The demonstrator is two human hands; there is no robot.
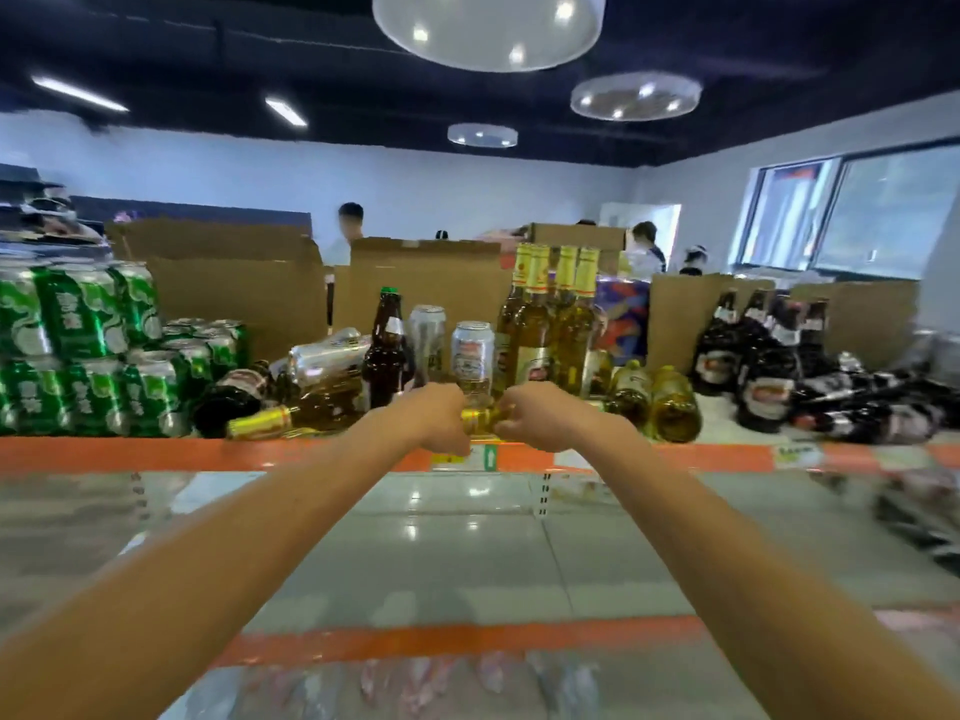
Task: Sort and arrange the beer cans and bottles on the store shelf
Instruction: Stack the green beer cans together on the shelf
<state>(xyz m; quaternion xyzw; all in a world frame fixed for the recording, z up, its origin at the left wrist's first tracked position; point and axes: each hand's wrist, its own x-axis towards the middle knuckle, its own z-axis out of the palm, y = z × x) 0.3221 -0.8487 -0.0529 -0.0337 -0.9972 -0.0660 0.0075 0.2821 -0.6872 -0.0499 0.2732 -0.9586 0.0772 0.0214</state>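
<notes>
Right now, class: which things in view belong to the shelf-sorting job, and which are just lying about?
Job: gold-necked bottle gripped by left hand and right hand; green cans; silver can; upright yellow bottles; dark bottles; shelf.
Lying about: cardboard boxes; ceiling lamps; window.

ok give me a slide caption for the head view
Left hand and right hand hold a gold-foiled bottle at the shelf edge, green cans stacked left, dark bottles right.

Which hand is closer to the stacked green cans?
Left. The left hand grips the yellow bottle, right of the green cans; the right hand holds the same bottle farther right.
</notes>
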